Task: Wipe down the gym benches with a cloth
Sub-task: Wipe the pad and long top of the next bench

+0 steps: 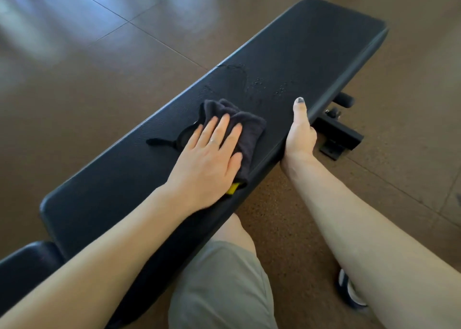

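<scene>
Nearest me, below the counter (311, 54), my knee in grey shorts (219, 283) and a dark shoe (349, 291) on the brown speckled floor (287, 241). I take the counter, a long black padded gym bench pad running diagonally, as landmark. On its middle top my left hand (209, 164) lies flat, fingers (219, 129) straight and spread, pressing the dark cloth (247, 129) onto the pad; a yellow tag (233, 188) pokes out at the pad's near edge under my palm. At the near-side edge, just right of the cloth, my right hand (300, 134) grips the pad rim, thumb lying on top, other fingers curled under out of sight. Under that edge, black frame bracket (336, 139) with a knob. Just beyond the cloth on the counter top, wet droplets (259, 84). Beyond the counter, tiled floor with glare.
</scene>
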`<state>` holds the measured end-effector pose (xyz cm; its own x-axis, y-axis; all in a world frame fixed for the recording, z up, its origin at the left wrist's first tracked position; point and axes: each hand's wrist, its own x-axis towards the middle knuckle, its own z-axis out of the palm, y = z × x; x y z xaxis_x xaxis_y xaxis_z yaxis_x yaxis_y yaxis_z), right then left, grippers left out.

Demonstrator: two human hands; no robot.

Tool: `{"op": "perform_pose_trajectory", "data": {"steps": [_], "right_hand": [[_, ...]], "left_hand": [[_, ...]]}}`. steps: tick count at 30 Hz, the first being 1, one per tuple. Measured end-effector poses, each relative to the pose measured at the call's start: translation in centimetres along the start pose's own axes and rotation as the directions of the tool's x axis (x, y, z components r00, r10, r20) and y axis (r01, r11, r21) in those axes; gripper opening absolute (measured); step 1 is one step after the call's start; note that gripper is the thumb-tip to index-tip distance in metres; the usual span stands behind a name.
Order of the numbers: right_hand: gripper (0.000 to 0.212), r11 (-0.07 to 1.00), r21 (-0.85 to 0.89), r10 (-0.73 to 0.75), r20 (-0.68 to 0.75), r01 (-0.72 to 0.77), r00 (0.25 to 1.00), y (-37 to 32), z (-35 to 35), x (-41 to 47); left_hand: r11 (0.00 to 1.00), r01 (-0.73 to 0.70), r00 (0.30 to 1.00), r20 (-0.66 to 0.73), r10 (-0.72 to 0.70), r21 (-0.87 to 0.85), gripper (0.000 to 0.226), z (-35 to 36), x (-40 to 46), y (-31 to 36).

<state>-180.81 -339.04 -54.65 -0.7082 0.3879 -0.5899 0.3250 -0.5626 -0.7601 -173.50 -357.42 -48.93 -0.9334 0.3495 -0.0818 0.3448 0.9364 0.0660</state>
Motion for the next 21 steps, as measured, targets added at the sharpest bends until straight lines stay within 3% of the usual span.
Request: {"op": "perform_pose_trajectory", "data": {"steps": [2,5,7,10,13,15,19,21], "right_hand": [[0.096,0.999,-0.035,0.027,0.021,-0.027,0.999,0.0,-0.2,0.3],[0.14,0.988,-0.103,0.124,0.133,-0.111,0.983,-0.7,-1.0,0.8],[0.158,0.977,-0.156,0.177,0.196,-0.147,0.965,-1.0,-1.6,1.8],[0.164,0.96,-0.222,0.223,0.224,-0.173,0.949,-1.5,-2.0,2.8],[0.165,0.955,-0.23,0.238,0.223,-0.186,0.945,-1.5,-1.9,2.6],[0.161,0.954,-0.209,0.266,0.26,-0.215,0.928,-1.8,-1.8,2.0],[0.105,0.954,-0.104,0.299,0.389,-0.281,0.871,-3.8,-3.0,0.9],[0.096,0.947,-0.054,0.31,0.417,-0.317,0.854,-4.3,-3.3,1.5]], "left_hand": [[1.0,0.023,1.0,0.009,-0.022,-0.017,0.062,0.0,3.2,1.3],[1.0,0.007,1.0,0.027,-0.006,-0.012,0.064,0.0,3.3,2.5],[0.998,-0.057,0.997,0.046,0.057,-0.007,0.066,-0.2,-0.2,2.5],[0.994,-0.099,0.994,0.045,0.097,0.045,0.067,0.3,-4.8,2.2],[0.993,-0.083,0.997,0.015,0.082,0.08,0.068,0.8,-3.2,2.7],[0.995,-0.079,0.996,-0.034,0.081,0.064,0.068,0.9,0.1,4.1],[0.998,-0.019,0.996,-0.085,0.023,0.053,0.066,1.4,4.6,6.9],[0.996,-0.017,0.995,-0.1,0.026,0.092,0.066,1.7,3.2,6.8]]}}
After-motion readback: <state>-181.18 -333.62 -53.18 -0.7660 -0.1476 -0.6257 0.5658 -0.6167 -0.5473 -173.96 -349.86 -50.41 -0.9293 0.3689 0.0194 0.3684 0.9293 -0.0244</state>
